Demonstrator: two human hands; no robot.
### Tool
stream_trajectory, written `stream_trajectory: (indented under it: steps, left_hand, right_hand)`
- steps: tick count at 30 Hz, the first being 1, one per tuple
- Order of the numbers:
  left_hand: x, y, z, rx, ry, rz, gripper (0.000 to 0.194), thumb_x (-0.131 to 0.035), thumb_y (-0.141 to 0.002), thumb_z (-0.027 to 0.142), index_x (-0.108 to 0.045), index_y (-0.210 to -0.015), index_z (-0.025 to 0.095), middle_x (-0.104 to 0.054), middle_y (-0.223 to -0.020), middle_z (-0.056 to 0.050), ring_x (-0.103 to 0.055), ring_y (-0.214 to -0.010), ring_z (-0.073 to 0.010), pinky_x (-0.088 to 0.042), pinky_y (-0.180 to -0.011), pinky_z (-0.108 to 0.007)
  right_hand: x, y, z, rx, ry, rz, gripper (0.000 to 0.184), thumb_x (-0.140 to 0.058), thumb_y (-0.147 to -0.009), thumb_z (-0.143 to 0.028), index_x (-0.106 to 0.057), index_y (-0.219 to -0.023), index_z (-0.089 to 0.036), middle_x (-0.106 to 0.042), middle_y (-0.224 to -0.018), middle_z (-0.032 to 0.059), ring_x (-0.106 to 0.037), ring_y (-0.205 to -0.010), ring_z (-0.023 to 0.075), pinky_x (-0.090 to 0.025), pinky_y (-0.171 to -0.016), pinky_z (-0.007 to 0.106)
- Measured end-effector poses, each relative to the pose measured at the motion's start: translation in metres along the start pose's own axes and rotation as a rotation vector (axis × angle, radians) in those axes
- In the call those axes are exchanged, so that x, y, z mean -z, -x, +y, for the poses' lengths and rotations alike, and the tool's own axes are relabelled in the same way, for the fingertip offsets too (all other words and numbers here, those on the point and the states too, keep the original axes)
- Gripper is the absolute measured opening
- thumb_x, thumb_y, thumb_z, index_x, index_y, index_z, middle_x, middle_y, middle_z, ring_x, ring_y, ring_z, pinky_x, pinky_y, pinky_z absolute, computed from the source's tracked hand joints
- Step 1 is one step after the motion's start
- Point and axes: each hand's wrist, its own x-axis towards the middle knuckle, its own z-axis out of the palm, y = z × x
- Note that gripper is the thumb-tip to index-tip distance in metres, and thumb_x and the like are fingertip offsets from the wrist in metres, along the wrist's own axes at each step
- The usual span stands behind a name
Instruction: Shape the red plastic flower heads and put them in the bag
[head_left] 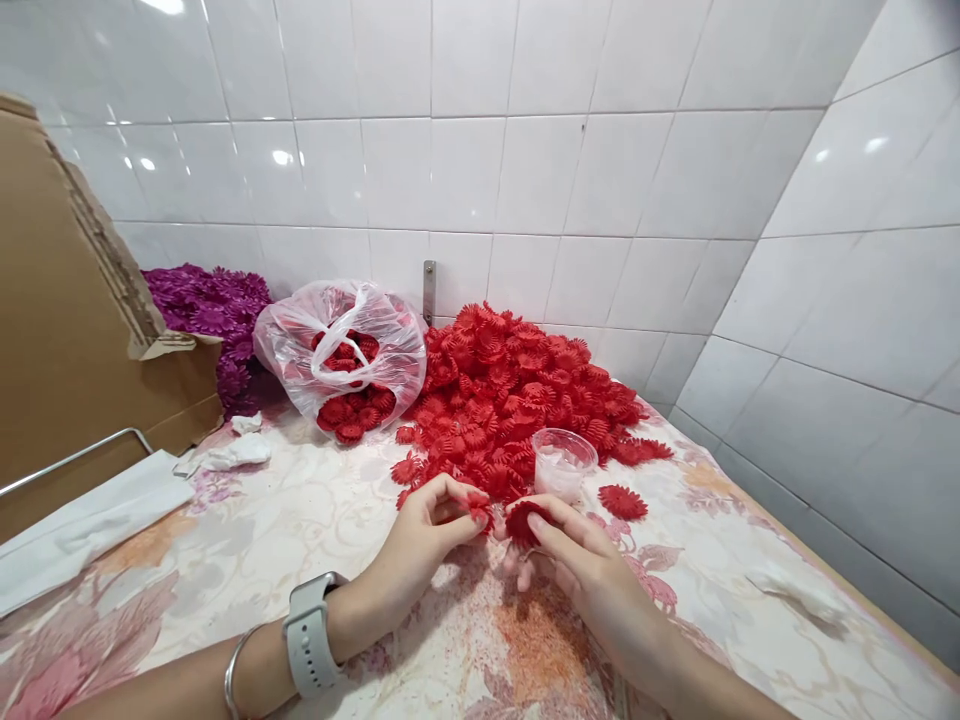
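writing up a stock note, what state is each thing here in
left hand, pinching a red flower
right hand, holding a darker flower
red heap, loose
single red flower, lying apart
cup, upright, open, whitish stuff inside
plastic bag, red flowers inside
purple flowers, piled up
cardboard, torn along one edge
white scrap, crumpled
watch, strapped on

On my feed I'm seeing white tiled walls (570, 180) rising beyond the tabletop (300, 540)'s far and right edges, light spots (282, 157) glinting.

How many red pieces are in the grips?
2 visible: a red piece in the left grip, and a darker red piece in the right grip; more may be hidden.
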Motion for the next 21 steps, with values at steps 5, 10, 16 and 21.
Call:
stream_trajectory:
  steps: [5, 10, 16, 21]
  left_hand:
    - [0.003, 0.003, 0.002, -0.224, -0.337, 0.053, 0.008, -0.054, -0.072, 0.013, -0.049, -0.074, 0.018, -0.055, -0.099, -0.002, -0.056, -0.071, -0.0116, -0.043, -0.056, -0.021]
    - [0.001, 0.008, 0.010, -0.378, -0.565, 0.068, 0.015, -0.048, -0.073, 0.006, -0.056, -0.074, 0.019, -0.056, -0.098, -0.003, -0.053, -0.084, -0.0152, -0.041, -0.067, -0.023]
    - [-0.004, 0.016, 0.014, -0.254, -0.457, -0.057, 0.006, -0.054, -0.079, 0.021, -0.059, -0.077, 0.018, -0.060, -0.075, 0.000, -0.056, -0.070, -0.0138, -0.043, -0.065, -0.023]
    - [-0.005, 0.017, 0.011, -0.210, -0.474, -0.150, 0.013, -0.056, -0.080, 0.022, -0.068, -0.084, 0.019, -0.068, -0.078, -0.001, -0.061, -0.073, -0.0142, -0.045, -0.066, -0.021]
  right_hand:
    - [0.001, 0.002, 0.002, 0.000, 0.113, 0.011, 0.024, -0.059, -0.078, -0.038, -0.056, -0.093, -0.019, -0.059, -0.062, -0.0024, -0.056, -0.057, 0.0148, -0.045, -0.059, 0.027]
    - [0.001, 0.003, 0.001, -0.010, 0.099, -0.006, 0.021, -0.060, -0.076, -0.036, -0.058, -0.091, -0.021, -0.059, -0.066, -0.0028, -0.056, -0.057, 0.0143, -0.045, -0.057, 0.026]
    - [-0.002, 0.004, -0.003, 0.068, 0.297, 0.025, 0.015, -0.055, -0.078, -0.032, -0.061, -0.088, -0.022, -0.061, -0.077, -0.0012, -0.058, -0.069, 0.0153, -0.046, -0.065, 0.025]
    - [-0.001, 0.005, 0.001, 0.137, 0.509, -0.002, 0.020, -0.045, -0.084, -0.032, -0.058, -0.095, -0.021, -0.064, -0.086, 0.0025, -0.057, -0.076, 0.0167, -0.046, -0.071, 0.027]
